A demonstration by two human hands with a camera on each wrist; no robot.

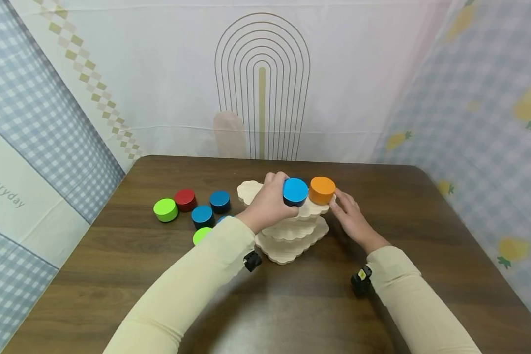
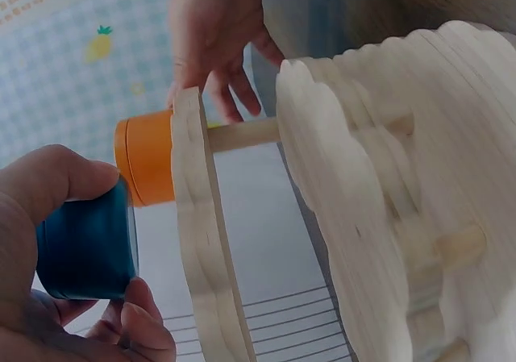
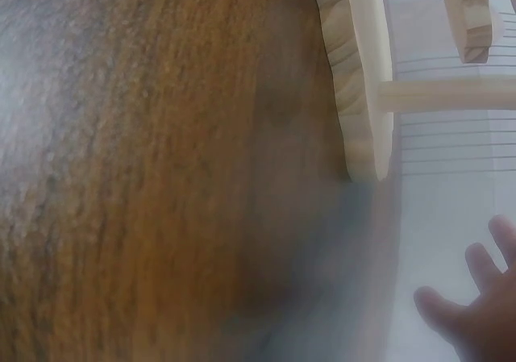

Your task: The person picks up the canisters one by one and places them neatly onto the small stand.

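One blue cylinder is gripped between thumb and fingers of the left hand, above the top tier of the wooden stand, with a gap beneath it. An orange cylinder rests on that tier's right end. The right hand is beside this end, fingers extended; contact cannot be determined. Left of the stand, a red cylinder and two green cylinders stand on the table.
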